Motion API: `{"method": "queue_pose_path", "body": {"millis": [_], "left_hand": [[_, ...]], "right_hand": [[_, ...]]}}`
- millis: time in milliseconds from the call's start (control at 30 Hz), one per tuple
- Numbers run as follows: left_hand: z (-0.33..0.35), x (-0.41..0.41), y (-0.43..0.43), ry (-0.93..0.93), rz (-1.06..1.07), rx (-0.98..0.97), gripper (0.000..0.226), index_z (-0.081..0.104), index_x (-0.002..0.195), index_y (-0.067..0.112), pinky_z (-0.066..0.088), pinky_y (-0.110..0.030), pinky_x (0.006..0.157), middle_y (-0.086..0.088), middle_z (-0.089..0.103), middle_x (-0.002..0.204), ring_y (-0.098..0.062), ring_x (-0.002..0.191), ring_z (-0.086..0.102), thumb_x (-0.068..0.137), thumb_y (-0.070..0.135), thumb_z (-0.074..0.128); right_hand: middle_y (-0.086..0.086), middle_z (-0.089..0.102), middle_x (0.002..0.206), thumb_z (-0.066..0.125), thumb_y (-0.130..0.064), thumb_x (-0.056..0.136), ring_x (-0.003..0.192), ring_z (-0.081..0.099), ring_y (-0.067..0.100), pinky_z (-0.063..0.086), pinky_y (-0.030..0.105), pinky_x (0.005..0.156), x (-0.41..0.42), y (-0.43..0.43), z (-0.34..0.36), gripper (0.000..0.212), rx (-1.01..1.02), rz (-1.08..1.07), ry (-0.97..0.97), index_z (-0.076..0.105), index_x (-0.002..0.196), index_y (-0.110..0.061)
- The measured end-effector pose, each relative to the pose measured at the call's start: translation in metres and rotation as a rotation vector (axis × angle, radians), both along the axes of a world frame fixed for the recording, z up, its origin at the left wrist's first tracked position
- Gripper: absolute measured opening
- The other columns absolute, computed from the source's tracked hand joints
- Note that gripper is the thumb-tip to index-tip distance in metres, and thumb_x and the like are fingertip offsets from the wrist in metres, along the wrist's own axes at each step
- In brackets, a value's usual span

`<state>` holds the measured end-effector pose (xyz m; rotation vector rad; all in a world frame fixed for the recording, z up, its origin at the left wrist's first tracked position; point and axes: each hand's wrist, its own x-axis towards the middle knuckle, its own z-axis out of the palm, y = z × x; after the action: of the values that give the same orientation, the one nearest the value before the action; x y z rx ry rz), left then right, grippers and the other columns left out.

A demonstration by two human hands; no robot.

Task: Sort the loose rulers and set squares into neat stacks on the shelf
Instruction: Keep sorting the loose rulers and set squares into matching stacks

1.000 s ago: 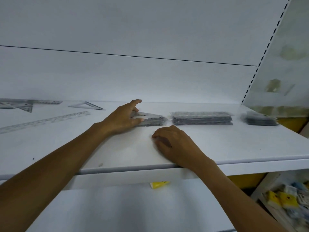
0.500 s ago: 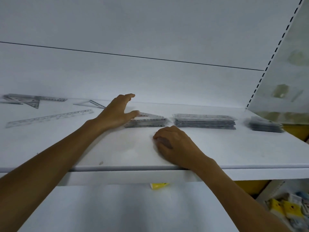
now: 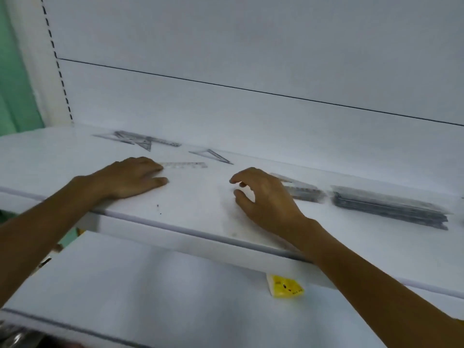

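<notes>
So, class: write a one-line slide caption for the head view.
Left hand on a loose ruler, right hand beside stacked set squares.

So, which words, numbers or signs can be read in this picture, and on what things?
None can be read.
Yellow tag under the shelf: dark marks, too blurred.
Loose ruler: scale marks, too small.
Ruler stack: nothing readable.

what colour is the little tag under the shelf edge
Yellow, with small dark markings; the tag shows in the head view.
</notes>
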<state>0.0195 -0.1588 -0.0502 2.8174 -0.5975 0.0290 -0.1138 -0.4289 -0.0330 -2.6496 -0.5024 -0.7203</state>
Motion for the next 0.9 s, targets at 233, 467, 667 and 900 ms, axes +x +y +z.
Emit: {"method": "queue_pose_path", "body": {"millis": [233,467,667,900], "left_hand": [[0.001,-0.009,0.075,-0.169,-0.16,-0.114,0.038,0.056,0.122,0.021,0.032,-0.02,0.095,0.005,0.054,0.124,-0.01,0.112,0.047,0.089,0.038,0.052],[-0.005,-0.034,0.105,-0.295,-0.241,-0.092,0.062,0.054,0.125,0.029,0.04,-0.03,0.085,0.015,0.047,0.105,-0.009,0.098,0.045,0.081,0.066,0.031],[-0.011,-0.049,0.123,-0.432,-0.317,-0.013,0.076,0.06,0.121,0.023,0.041,-0.034,0.075,0.001,0.053,0.101,-0.021,0.09,0.051,0.081,0.072,0.02],[-0.016,-0.066,0.132,-0.618,-0.421,-0.009,0.05,0.07,0.101,0.015,0.045,-0.032,0.062,-0.004,0.064,0.087,-0.024,0.073,0.059,0.086,0.052,0.039]], "right_hand": [[0.008,0.056,0.123,0.052,-0.018,0.089,0.113,0.052,0.024,0.041,0.032,0.095,0.113,0.061,0.009,0.032,-0.014,-0.139,0.208,0.053,0.119,-0.009],[0.016,0.058,0.114,0.034,-0.021,0.094,0.103,0.054,0.03,0.042,0.033,0.083,0.157,0.071,-0.004,0.03,-0.189,-0.381,0.406,0.057,0.103,-0.003],[0.013,0.058,0.106,0.042,-0.02,0.09,0.102,0.052,0.03,0.043,0.036,0.082,0.13,0.095,-0.011,0.029,-0.255,-0.415,0.156,0.059,0.11,-0.007],[0.005,0.055,0.082,0.042,-0.029,0.09,0.087,0.052,0.024,0.031,0.026,0.065,0.071,0.115,-0.019,0.029,-0.19,-0.342,0.128,0.061,0.078,-0.01]]}}
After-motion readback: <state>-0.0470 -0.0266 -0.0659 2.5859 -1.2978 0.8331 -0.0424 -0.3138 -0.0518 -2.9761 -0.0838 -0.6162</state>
